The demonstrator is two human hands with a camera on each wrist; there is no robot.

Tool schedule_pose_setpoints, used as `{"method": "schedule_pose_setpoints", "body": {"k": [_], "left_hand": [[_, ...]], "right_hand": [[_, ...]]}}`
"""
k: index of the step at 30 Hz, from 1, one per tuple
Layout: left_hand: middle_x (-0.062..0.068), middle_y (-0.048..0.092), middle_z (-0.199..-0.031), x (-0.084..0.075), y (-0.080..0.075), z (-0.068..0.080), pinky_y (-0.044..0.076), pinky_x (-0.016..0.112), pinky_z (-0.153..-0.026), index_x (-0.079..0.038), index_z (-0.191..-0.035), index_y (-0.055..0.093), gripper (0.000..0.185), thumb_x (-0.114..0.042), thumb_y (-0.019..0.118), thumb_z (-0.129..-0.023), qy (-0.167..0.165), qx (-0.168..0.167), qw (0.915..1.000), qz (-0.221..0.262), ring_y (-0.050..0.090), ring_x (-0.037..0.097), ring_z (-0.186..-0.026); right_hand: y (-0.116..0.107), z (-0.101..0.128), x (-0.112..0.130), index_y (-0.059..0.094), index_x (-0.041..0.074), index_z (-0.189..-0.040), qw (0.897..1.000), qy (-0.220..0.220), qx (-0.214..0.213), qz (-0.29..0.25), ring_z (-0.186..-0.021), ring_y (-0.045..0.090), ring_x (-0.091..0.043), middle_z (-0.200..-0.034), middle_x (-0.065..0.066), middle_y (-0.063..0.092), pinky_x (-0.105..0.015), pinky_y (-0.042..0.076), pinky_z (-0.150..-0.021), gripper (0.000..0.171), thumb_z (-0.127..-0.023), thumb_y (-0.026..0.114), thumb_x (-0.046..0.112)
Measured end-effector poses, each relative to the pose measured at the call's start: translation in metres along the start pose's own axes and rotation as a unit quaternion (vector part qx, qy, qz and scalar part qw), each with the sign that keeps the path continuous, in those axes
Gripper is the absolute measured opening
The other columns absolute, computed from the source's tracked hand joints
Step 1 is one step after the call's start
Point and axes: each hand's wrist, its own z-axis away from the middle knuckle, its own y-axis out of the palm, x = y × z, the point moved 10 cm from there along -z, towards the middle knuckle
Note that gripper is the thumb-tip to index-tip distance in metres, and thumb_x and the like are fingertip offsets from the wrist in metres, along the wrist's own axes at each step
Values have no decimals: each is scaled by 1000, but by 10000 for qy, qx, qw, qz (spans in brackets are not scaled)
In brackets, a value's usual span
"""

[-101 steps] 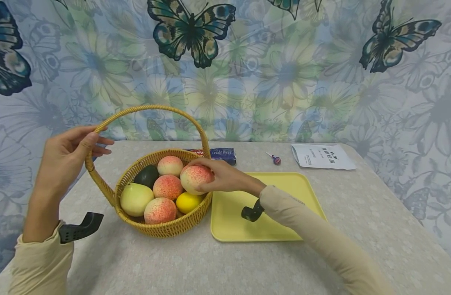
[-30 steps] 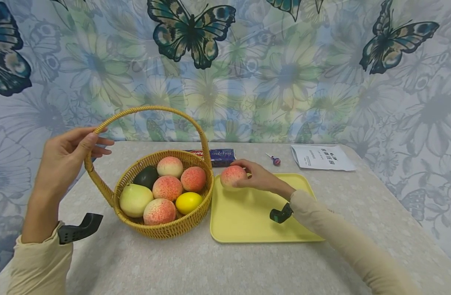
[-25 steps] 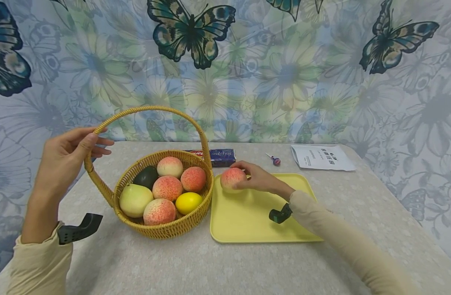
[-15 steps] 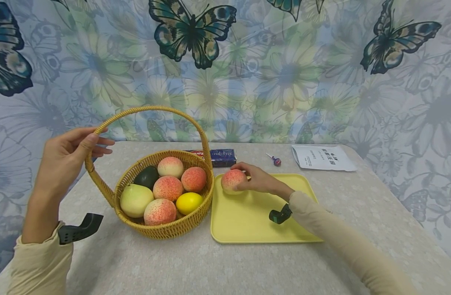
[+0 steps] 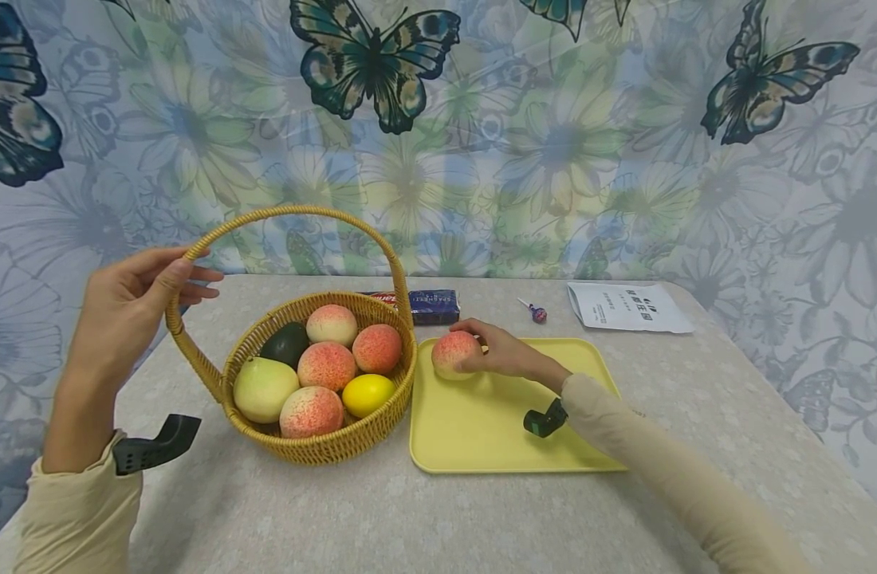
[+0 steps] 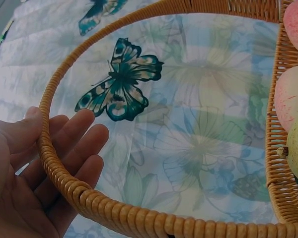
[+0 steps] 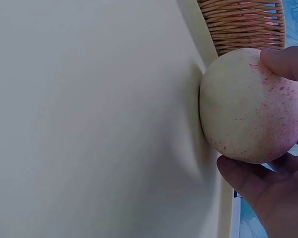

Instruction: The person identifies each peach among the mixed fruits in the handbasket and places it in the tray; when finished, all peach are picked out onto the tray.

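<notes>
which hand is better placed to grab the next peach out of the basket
Right, probably. The right hand is setting a peach on the yellow tray right beside the basket, while the left hand holds the basket handle, steadying it.

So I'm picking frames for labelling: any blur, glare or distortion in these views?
Head view: sharp, evenly lit, wide-angle bend at the edges, soft shadow under the basket. Left wrist view: left hand and handle slightly soft up close. Right wrist view: the peach casts a faint shadow on the tray; no glare.
</notes>
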Motion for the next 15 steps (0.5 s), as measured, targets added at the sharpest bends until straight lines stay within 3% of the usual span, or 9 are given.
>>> {"method": "schedule_pose_setpoints", "body": {"k": [15], "left_hand": [[-19,69,-94,-1,0,0,49,13,-61,-5,-128,59,32,-17,52,-99,21,32,10000,-17,67,0,-79]], "right_hand": [[4,0,-1,40,3,-141,9998,-5,54,-176,-119,52,-33,-140,-15,45,-38,49,-89,65,-85,69,19]]}}
